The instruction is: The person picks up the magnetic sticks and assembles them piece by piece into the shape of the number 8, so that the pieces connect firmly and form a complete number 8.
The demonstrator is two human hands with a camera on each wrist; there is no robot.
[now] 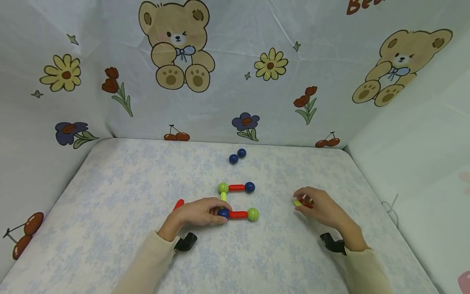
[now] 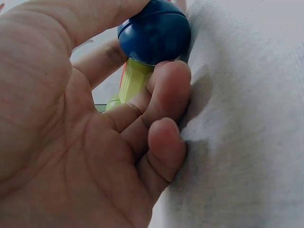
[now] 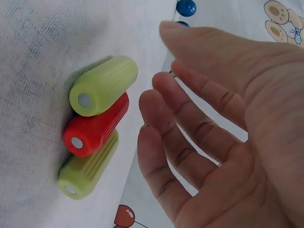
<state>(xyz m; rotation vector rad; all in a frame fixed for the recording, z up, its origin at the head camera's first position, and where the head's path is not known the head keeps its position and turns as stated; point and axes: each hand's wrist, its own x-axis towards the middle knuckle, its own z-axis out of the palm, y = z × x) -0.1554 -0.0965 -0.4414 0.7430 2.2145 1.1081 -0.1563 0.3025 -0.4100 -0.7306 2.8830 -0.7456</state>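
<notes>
My left hand [image 1: 198, 211] grips a blue ball [image 2: 156, 35], thumb on one side and fingertips on the other. That ball is one corner of a C-shaped magnetic piece: a light green rod [image 1: 223, 196] runs to a green ball [image 1: 223, 188], and a red rod [image 1: 239, 214] runs to another green ball [image 1: 253, 214]. A second red rod [image 1: 236, 188] ends in a blue ball [image 1: 249, 187]. On the right, my right hand [image 3: 209, 128] hovers with loosely bent fingers beside two light green rods [image 3: 103, 85] and one red rod [image 3: 96, 124], apart from them in the right wrist view.
Two loose blue balls [image 1: 233, 159] lie farther back on the table [image 1: 147, 171]. Another red rod [image 1: 178, 204] is partly hidden behind my left hand. A printed cloth [image 1: 227, 98] hangs along the back edge, and more white cloth borders both sides.
</notes>
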